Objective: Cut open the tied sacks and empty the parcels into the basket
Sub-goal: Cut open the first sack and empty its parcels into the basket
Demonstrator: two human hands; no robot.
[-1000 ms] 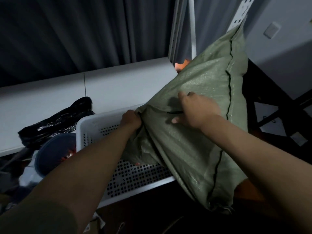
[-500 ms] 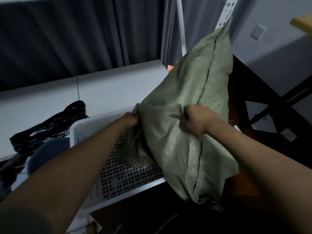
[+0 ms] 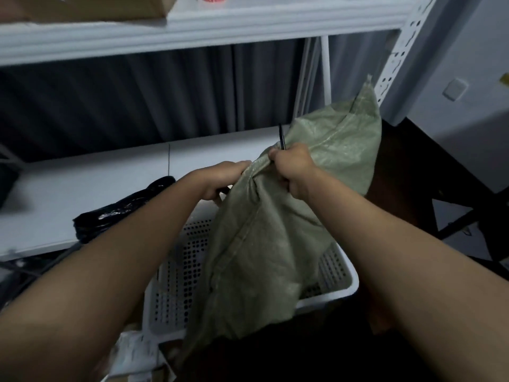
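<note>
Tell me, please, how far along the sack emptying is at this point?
Done: nothing certain; no parcels are visible in the white basket. In hand: the left hand and right hand grip the green sack bunched above the basket, the right also holding a thin dark tool. Left: emptying it.

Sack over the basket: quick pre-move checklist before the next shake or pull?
1. Left hand grips the sack: ok.
2. Right hand grips the sack: ok; a thin black tool sticks up from it.
3. Sack hangs over the basket: ok.
4. Sack mouth open: cannot tell.
5. Parcels in the basket: cannot tell, sack hides the inside.
6. Black bag apart from the basket: ok.
</note>
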